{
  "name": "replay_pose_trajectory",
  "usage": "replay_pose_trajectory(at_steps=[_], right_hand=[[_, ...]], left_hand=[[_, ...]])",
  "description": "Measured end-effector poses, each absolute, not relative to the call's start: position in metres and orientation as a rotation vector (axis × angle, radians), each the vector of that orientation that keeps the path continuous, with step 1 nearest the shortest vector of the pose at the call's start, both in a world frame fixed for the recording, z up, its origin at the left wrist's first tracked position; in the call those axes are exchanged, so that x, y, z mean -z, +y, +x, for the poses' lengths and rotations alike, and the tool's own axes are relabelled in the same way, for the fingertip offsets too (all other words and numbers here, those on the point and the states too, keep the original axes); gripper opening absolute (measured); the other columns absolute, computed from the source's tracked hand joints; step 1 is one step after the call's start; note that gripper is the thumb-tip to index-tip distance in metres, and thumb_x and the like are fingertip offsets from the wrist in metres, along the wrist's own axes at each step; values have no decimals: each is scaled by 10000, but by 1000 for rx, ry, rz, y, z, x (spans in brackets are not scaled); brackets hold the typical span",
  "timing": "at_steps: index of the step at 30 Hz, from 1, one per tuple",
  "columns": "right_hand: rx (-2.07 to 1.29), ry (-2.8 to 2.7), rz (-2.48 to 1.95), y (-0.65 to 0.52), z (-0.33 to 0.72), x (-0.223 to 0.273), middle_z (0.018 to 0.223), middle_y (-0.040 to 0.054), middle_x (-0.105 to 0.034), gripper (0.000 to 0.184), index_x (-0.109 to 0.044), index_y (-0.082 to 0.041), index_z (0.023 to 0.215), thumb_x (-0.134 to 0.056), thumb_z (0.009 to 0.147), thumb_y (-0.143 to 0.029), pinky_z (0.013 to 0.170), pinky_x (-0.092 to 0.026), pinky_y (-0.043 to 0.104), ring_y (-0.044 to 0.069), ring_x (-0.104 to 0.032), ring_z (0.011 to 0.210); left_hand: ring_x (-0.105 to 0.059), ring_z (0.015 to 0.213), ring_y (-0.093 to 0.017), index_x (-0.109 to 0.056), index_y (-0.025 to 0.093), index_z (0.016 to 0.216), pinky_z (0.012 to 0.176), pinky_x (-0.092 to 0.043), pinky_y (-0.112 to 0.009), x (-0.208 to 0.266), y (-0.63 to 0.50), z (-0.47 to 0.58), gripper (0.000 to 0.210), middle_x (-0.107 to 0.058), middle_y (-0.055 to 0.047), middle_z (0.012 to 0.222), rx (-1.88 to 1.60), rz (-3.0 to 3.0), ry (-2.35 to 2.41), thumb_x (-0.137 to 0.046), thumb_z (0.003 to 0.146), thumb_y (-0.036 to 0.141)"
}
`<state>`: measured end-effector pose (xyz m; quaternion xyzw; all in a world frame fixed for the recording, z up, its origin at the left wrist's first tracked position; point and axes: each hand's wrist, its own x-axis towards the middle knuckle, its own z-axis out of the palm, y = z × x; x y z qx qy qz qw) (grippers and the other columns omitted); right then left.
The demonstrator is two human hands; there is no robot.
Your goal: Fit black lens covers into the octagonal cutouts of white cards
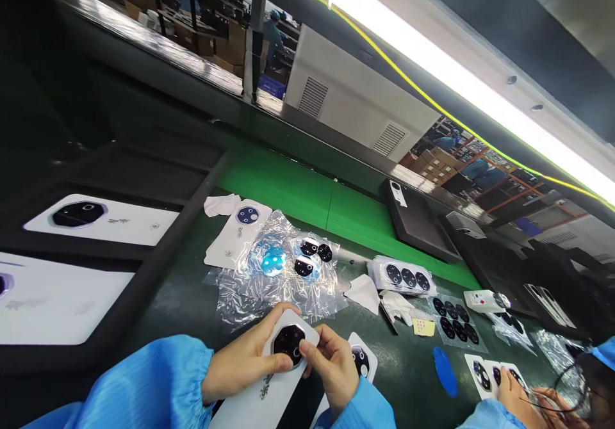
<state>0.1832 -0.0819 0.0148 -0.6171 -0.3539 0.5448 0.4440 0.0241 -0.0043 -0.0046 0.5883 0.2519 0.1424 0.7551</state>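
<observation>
- My left hand (245,365) grips a white panel (275,396) at the bottom middle of the frame, thumb by its black circle (287,344).
- My right hand (336,366) pinches the panel's right edge, thumb on the circle.
- Shiny clear plastic (254,298) lies on the dark counter (398,368), mid-frame.
- A blue oval (445,371) is lower right.
- Another person's hand (516,397) is there too.

Dark lettering (265,386) on held white panel (277,400) (blurred), label (476,298) on bottle (492,301); neither legible
</observation>
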Motion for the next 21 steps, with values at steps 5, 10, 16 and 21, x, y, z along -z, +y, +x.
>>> replay_pose_trajectory(at_steps=[5,10,16,21], right_hand=[[-1187,-901,-1632,-86,177,-19,544,-55,-435,561,-463,-187,627,-679,643,-705,540,-304,224,83,-377,523],[-1163,-968,-1641,-80,176,-22,562,-60,-377,565,-485,-187,641,-636,661,-731,539,-268,230,89,-313,545],[-1038,-1043,-1637,-79,167,-20,579,-55,-323,553,-425,-194,588,-606,704,-703,563,-284,230,99,-280,580],[-979,-992,-1642,-76,160,-15,566,-39,-419,522,-548,-175,604,-622,716,-679,576,-347,228,110,-371,584]], left_hand=[[-513,994,-250,-403,218,1159,870,-387,-333,3,-5,22,473,-568,-28,1032,-318,1378,514,-585,767,410],[-525,890,-234,-507,236,877,771,-403,-298,10,-7,26,426,-577,-7,840,-447,1365,642,-434,837,654],[-475,677,-198,-484,232,751,638,-353,-296,12,-9,30,337,-500,16,662,-476,1523,862,-461,816,562],[-425,648,-179,-458,229,759,607,-322,-286,8,-9,33,321,-443,33,634,-522,1445,884,-469,786,549]])
